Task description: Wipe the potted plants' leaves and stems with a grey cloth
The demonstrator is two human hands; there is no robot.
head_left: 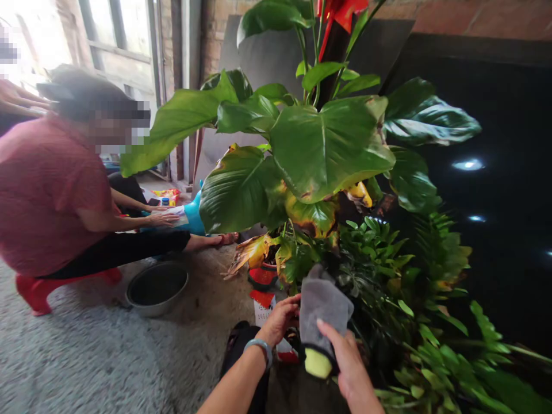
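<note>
my left hand (pixel 278 321) grips the edge of a grey microfibre cloth (pixel 323 305) and my right hand (pixel 350 365) closes on its other side, the cloth held between them with a yellow sponge (pixel 318 363) poking out underneath, just beside a big-leaved potted plant (pixel 328 149)

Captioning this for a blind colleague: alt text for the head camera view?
The left hand and right hand hold a gray cloth around a yellow sponge, beside a large-leaved plant. Nearby, a person in a red shirt squats on a red stool near a metal basin.
</note>
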